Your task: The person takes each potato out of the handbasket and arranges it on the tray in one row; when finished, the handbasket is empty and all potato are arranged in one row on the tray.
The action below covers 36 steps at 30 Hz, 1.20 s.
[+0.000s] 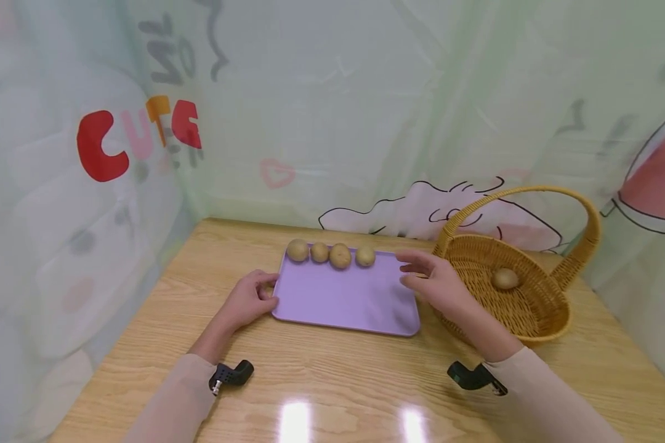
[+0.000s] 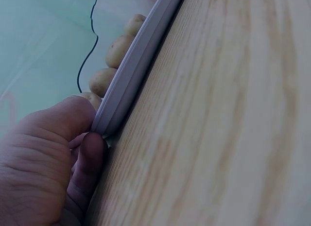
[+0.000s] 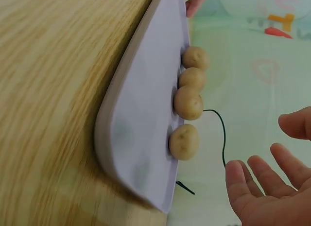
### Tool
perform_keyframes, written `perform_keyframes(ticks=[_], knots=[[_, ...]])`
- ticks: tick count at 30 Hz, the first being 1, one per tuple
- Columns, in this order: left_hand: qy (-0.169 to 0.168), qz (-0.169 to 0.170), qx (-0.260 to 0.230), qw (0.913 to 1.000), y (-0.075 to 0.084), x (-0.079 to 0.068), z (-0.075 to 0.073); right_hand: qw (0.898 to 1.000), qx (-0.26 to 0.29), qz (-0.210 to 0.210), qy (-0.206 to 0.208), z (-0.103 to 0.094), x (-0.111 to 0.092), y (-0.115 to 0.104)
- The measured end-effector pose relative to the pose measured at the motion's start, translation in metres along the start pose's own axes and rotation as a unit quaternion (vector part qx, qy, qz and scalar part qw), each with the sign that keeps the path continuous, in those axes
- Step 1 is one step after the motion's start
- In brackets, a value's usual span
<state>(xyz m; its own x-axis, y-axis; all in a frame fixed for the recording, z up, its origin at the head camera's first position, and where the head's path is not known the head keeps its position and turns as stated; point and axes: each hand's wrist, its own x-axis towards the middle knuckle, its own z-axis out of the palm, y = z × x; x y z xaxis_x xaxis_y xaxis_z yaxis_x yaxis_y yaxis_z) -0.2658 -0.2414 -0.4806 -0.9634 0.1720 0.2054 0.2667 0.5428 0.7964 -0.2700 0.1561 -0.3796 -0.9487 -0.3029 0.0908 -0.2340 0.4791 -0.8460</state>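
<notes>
A shallow purple tray [image 1: 343,297] lies on the table with several potatoes [image 1: 340,256] lined up along its far edge. My left hand [image 1: 250,299] pinches the tray's left rim, thumb and fingers at the edge in the left wrist view. Over the tray's right side hovers my right hand [image 1: 435,284], its fingers spread and loosely bent, with nothing in it. In the right wrist view that hand [image 3: 274,182] is apart from the potatoes. To its right stands a wicker basket [image 1: 479,242] with a tall arched handle, and a single potato [image 1: 505,279] lies inside.
The wooden table [image 1: 332,375] extends in front of the tray and to both sides. A printed curtain [image 1: 310,111] hangs behind and at the sides. The basket's handle [image 1: 532,189] rises high on the right. Each wrist carries a black camera mount [image 1: 231,373].
</notes>
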Motion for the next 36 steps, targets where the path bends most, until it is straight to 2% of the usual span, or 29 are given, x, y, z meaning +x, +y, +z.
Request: perform_keyframes(ticks=[5,10,16,23,30,36], knots=[[0.002,-0.001,0.0,1.0,-0.002,-0.001,-0.002,1.0,0.019,0.006,-0.001,-0.014,-0.015,0.0],[-0.001,-0.004,-0.003,1.0,-0.004,-0.002,-0.004,1.0,0.021,0.011,0.019,-0.031,-0.025,-0.002],[0.001,0.003,-0.003,1.0,-0.004,-0.002,-0.007,0.998,-0.005,0.045,0.039,-0.058,-0.032,0.0],[0.0,0.009,-0.005,0.9999,-0.003,-0.006,-0.011,0.996,-0.025,0.061,0.062,-0.092,-0.028,0.018],[-0.001,0.007,0.001,1.0,-0.004,-0.008,-0.014,0.99,-0.081,0.07,0.09,-0.124,-0.016,0.037],[-0.001,0.01,-0.004,0.9999,-0.003,-0.012,-0.014,0.987,-0.094,0.089,0.093,-0.141,-0.005,0.052]])
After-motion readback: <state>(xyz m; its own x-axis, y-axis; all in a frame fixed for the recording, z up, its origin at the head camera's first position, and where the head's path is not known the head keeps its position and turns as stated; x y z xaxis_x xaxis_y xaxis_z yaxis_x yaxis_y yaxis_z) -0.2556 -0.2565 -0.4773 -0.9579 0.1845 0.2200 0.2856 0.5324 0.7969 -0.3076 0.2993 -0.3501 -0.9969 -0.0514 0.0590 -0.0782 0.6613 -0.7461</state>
